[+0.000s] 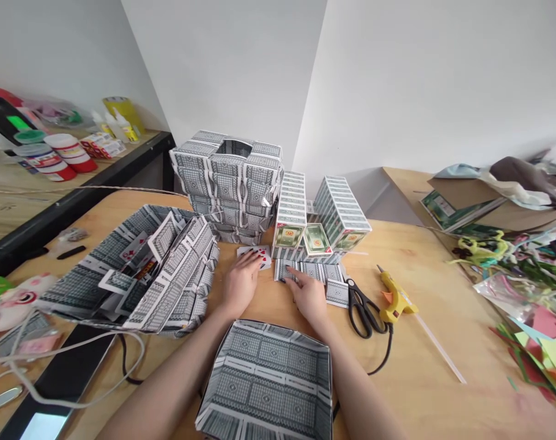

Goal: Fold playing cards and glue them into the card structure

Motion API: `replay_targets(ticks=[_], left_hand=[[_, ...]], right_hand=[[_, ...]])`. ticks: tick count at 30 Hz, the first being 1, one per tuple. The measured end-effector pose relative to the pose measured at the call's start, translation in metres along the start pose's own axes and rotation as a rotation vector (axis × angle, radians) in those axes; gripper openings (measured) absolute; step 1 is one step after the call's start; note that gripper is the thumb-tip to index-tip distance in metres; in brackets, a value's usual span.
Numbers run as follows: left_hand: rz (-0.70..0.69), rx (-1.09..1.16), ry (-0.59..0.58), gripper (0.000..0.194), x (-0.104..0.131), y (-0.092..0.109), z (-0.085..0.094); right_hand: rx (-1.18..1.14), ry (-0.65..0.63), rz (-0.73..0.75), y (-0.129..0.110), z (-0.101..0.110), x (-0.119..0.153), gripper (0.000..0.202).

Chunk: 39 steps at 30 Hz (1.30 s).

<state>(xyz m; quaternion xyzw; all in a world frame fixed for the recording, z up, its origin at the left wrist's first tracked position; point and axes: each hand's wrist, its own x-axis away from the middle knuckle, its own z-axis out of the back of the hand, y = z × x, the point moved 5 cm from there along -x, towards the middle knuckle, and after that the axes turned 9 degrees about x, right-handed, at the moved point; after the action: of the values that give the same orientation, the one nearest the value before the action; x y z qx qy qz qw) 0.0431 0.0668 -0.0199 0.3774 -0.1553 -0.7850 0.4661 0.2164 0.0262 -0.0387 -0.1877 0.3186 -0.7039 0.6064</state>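
My left hand point(240, 284) lies flat on the table with its fingertips on a face-up playing card point(262, 252) with red hearts. My right hand point(309, 297) touches the row of face-down playing cards point(312, 271), its thumb and index finger apart. Another face-down card point(337, 293) lies beside it. Right behind the cards stand stacked card boxes point(290, 205), with one loose card box point(317, 239) leaning in front. Between my forearms sits an open box made of cards point(271, 373).
Black scissors point(363, 308) and a yellow glue gun point(394, 296) with a glue stick lie on the right. A card-built basket point(181, 275) holds loose cards on the left. A tall card-built box point(229, 183) stands behind. Cables point(76, 400) and a phone point(52, 391) lie front left.
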Motion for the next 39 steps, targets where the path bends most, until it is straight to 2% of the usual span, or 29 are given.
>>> replay_targets(ticks=[3,7,10,13,17,24,26,28,32,34,39], left_hand=[[0.015,-0.034,0.014,0.029,0.001,0.001,0.002],[0.053,-0.047,0.110,0.034,0.003,0.004,0.008],[-0.025,0.022,0.169,0.033,0.003,0.012,0.012],[-0.148,0.131,0.197,0.025,0.002,0.020,0.016],[-0.273,0.215,0.156,0.019,0.003,0.028,0.017],[-0.421,0.168,0.055,0.021,0.011,0.041,0.018],[-0.357,0.132,0.083,0.020,0.009,0.039,0.017],[-0.217,0.081,0.120,0.020,0.004,0.033,0.016],[-0.020,0.003,0.039,0.041,-0.002,0.022,0.005],[0.015,-0.030,-0.023,0.044,-0.002,0.018,0.000],[0.032,-0.093,-0.108,0.036,0.000,0.014,-0.006]], right_hand=[[-0.078,-0.001,0.008,0.000,0.000,0.001,0.035],[-0.194,-0.019,0.001,-0.004,0.000,0.004,0.037],[-0.342,-0.071,-0.035,-0.006,0.000,0.005,0.041],[-0.515,-0.195,-0.105,-0.008,-0.003,0.005,0.052],[-0.647,-0.292,-0.138,-0.010,-0.004,0.002,0.059],[-0.668,-0.335,-0.085,-0.014,-0.005,0.002,0.055],[-0.668,-0.333,-0.094,-0.013,-0.006,0.001,0.055],[-0.662,-0.329,-0.110,-0.011,-0.007,0.001,0.053],[-0.620,-0.294,-0.119,-0.008,-0.011,-0.001,0.046],[-0.591,-0.275,-0.101,-0.006,-0.012,-0.001,0.042],[-0.548,-0.289,-0.040,-0.008,-0.015,0.001,0.035]])
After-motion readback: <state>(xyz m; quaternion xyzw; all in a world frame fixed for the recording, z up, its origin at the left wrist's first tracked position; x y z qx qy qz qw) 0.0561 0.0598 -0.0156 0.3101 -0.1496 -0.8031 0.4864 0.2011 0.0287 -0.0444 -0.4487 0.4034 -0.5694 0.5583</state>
